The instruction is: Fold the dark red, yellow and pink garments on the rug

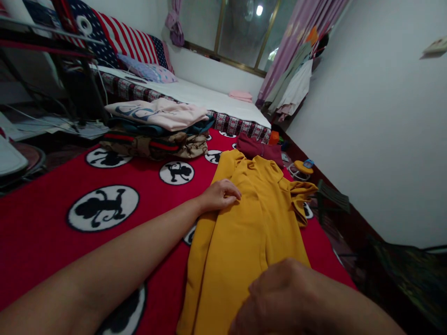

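Yellow top [244,232] lies flat on red blanket [52,218], collar end away from camera. Left hand [220,195] rests on top's left edge near shoulder, fingers curled down, pressing cloth, not pinching. Right hand [282,298] low over hem, close to lens and blurry; looks loosely closed, can't tell if gripping cloth. Folded clothes pile [157,130] sits further back, maroon garment [260,149] just past collar.

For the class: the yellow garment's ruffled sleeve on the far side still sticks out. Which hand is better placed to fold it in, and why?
Probably the right hand: it lies on the yellow garment below the ruffled sleeve; the left hand rests on the opposite edge.
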Action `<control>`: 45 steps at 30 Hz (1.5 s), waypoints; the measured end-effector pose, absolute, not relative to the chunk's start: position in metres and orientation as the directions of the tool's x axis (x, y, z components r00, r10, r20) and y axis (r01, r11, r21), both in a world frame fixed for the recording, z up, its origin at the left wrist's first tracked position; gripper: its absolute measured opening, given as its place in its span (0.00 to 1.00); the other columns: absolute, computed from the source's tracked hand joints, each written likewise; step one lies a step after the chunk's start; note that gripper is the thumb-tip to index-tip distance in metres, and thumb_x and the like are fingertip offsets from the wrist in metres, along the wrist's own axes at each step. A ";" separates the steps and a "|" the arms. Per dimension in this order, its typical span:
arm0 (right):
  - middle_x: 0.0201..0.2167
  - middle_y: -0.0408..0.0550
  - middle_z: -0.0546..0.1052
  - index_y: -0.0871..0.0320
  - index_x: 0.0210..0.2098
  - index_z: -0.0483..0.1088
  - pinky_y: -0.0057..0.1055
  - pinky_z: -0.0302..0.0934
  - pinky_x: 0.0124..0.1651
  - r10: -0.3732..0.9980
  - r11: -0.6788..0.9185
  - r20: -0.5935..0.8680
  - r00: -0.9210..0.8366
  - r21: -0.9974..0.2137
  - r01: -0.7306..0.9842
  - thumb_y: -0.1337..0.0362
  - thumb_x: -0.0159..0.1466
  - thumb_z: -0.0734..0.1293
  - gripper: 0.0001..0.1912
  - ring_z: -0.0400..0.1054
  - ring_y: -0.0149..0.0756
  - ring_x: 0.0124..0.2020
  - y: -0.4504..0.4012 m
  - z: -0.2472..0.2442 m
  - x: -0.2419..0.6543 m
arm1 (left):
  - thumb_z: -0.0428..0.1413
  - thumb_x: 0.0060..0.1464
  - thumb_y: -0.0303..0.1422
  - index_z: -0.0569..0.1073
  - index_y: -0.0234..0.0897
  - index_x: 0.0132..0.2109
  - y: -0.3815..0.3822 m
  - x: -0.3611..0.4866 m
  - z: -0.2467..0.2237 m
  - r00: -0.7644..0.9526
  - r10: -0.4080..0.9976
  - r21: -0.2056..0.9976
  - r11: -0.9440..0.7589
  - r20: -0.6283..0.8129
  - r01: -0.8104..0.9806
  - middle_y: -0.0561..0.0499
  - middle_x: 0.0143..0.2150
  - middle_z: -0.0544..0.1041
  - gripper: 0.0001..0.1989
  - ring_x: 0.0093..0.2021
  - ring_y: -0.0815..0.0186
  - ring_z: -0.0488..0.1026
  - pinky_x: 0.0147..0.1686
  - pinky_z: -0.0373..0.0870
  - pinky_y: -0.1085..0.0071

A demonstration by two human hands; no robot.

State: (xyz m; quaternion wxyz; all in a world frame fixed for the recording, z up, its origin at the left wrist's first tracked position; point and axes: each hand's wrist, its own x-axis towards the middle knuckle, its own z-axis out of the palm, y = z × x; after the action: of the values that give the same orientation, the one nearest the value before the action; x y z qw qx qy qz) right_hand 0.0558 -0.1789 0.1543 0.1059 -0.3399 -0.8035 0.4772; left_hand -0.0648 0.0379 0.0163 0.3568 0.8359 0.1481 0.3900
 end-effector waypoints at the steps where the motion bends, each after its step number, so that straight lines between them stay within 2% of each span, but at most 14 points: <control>1: 0.38 0.50 0.80 0.57 0.43 0.76 0.24 0.63 0.45 0.701 0.250 -0.149 -0.698 -0.865 0.436 0.56 0.68 0.62 0.15 0.74 0.34 0.41 -0.168 0.153 0.061 | 0.56 0.50 0.29 0.80 0.36 0.34 0.038 -0.065 0.017 0.653 0.568 0.750 -0.661 0.501 -0.001 0.47 0.38 0.80 0.07 0.42 0.62 0.74 0.46 0.69 0.66; 3: 0.37 0.49 0.78 0.58 0.41 0.76 0.27 0.65 0.44 0.855 0.134 -0.124 -0.503 -0.885 0.446 0.54 0.65 0.65 0.15 0.73 0.36 0.41 -0.143 0.139 0.077 | 0.55 0.53 0.35 0.79 0.34 0.36 0.039 -0.066 0.018 0.641 0.656 0.846 -0.533 0.398 0.020 0.45 0.38 0.80 0.11 0.41 0.62 0.75 0.43 0.70 0.68; 5: 0.33 0.46 0.75 0.59 0.43 0.73 0.27 0.65 0.35 0.982 0.023 -0.065 -0.177 -0.891 0.454 0.51 0.61 0.68 0.19 0.71 0.34 0.34 -0.117 0.115 0.096 | 0.52 0.56 0.40 0.78 0.32 0.39 0.040 -0.065 0.018 0.621 0.719 0.922 -0.387 0.313 -0.017 0.45 0.37 0.80 0.16 0.37 0.63 0.76 0.37 0.70 0.70; 6: 0.31 0.44 0.73 0.58 0.46 0.71 0.26 0.64 0.29 0.994 -0.065 -0.096 -0.045 -0.889 0.454 0.49 0.58 0.69 0.23 0.68 0.32 0.29 -0.106 0.101 0.106 | 0.51 0.57 0.42 0.77 0.32 0.41 0.041 -0.065 0.018 0.607 0.740 0.942 -0.331 0.291 -0.047 0.45 0.36 0.80 0.18 0.35 0.64 0.76 0.35 0.70 0.71; 8: 0.29 0.41 0.69 0.59 0.50 0.68 0.26 0.60 0.24 0.986 -0.168 -0.150 0.074 -0.884 0.436 0.51 0.51 0.73 0.31 0.64 0.29 0.24 -0.091 0.076 0.121 | 0.50 0.58 0.44 0.76 0.31 0.44 0.042 -0.064 0.018 0.580 0.767 0.957 -0.276 0.276 -0.091 0.46 0.34 0.80 0.21 0.32 0.65 0.75 0.33 0.69 0.72; 12: 0.21 0.34 0.61 0.60 0.46 0.69 0.24 0.55 0.22 0.991 -0.136 -0.124 0.056 -0.895 0.424 0.55 0.48 0.74 0.29 0.58 0.26 0.20 -0.081 0.053 0.130 | 0.52 0.58 0.43 0.76 0.32 0.43 0.041 -0.063 0.019 0.576 0.757 0.937 -0.345 0.308 -0.048 0.46 0.35 0.80 0.18 0.36 0.65 0.76 0.37 0.71 0.72; 16: 0.22 0.37 0.66 0.60 0.43 0.72 0.26 0.57 0.26 0.997 -0.021 0.026 0.079 -0.842 0.539 0.59 0.50 0.71 0.22 0.62 0.29 0.24 -0.076 0.054 0.124 | 0.55 0.56 0.38 0.76 0.33 0.43 0.039 -0.064 0.022 0.564 0.747 0.893 -0.449 0.352 0.037 0.46 0.40 0.80 0.14 0.40 0.64 0.76 0.41 0.72 0.70; 20: 0.33 0.47 0.76 0.60 0.42 0.74 0.32 0.64 0.34 0.976 -0.015 0.145 0.160 -0.693 0.721 0.60 0.52 0.70 0.19 0.68 0.33 0.29 -0.062 0.056 0.126 | 0.60 0.49 0.31 0.78 0.35 0.42 0.040 -0.062 0.018 0.521 0.714 0.768 -0.620 0.467 0.162 0.44 0.47 0.76 0.11 0.48 0.60 0.73 0.47 0.71 0.66; 24: 0.45 0.56 0.76 0.61 0.46 0.71 0.37 0.68 0.40 0.933 -0.001 0.266 0.244 -0.675 0.738 0.55 0.56 0.66 0.21 0.72 0.39 0.38 -0.033 0.055 0.137 | 0.62 0.46 0.30 0.78 0.38 0.43 0.041 -0.059 0.011 0.507 0.712 0.699 -0.665 0.486 0.263 0.43 0.53 0.71 0.14 0.54 0.57 0.70 0.50 0.71 0.63; 28: 0.47 0.57 0.76 0.62 0.44 0.72 0.41 0.66 0.49 0.921 0.027 0.319 0.223 -0.624 0.781 0.60 0.56 0.66 0.18 0.71 0.43 0.46 0.008 0.054 0.141 | 0.62 0.47 0.31 0.78 0.37 0.43 0.038 -0.059 0.009 0.529 0.679 0.624 -0.715 0.509 0.316 0.43 0.52 0.71 0.13 0.53 0.56 0.70 0.55 0.67 0.60; 31: 0.51 0.56 0.74 0.61 0.47 0.71 0.39 0.59 0.58 0.913 0.081 0.377 0.157 -0.545 0.834 0.66 0.58 0.63 0.17 0.67 0.42 0.54 0.036 0.056 0.132 | 0.60 0.50 0.33 0.77 0.38 0.45 0.032 -0.060 0.013 0.546 0.657 0.529 -0.749 0.519 0.398 0.42 0.55 0.70 0.14 0.56 0.55 0.68 0.57 0.65 0.58; 36: 0.57 0.54 0.71 0.60 0.56 0.65 0.36 0.56 0.60 0.985 0.042 0.168 0.031 -0.415 0.909 0.66 0.65 0.57 0.21 0.64 0.38 0.59 0.072 0.050 0.104 | 0.56 0.53 0.40 0.70 0.37 0.59 0.025 -0.057 0.018 0.586 0.717 0.416 -0.696 0.377 0.585 0.37 0.66 0.60 0.27 0.66 0.47 0.56 0.65 0.50 0.49; 41: 0.70 0.54 0.49 0.56 0.67 0.53 0.55 0.38 0.67 0.999 0.035 0.036 -0.025 -0.308 0.951 0.57 0.69 0.55 0.28 0.37 0.46 0.71 0.087 0.038 0.098 | 0.50 0.57 0.45 0.63 0.32 0.65 0.025 -0.051 0.014 0.618 0.746 0.376 -0.662 0.249 0.648 0.35 0.70 0.51 0.33 0.71 0.46 0.45 0.67 0.40 0.48; 45: 0.72 0.54 0.42 0.56 0.69 0.46 0.57 0.32 0.68 0.998 0.058 -0.015 -0.065 -0.309 0.949 0.51 0.71 0.51 0.31 0.31 0.45 0.72 0.083 0.037 0.102 | 0.49 0.58 0.46 0.61 0.34 0.66 0.025 -0.050 0.010 0.604 0.756 0.367 -0.652 0.252 0.664 0.36 0.70 0.53 0.33 0.70 0.46 0.45 0.66 0.38 0.45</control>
State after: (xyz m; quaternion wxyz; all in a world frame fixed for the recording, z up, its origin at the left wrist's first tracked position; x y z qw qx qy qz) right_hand 0.1016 0.0832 0.0368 0.1016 -0.6760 -0.7200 0.1191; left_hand -0.0500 0.0247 0.0105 0.1184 0.8875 0.4000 0.1954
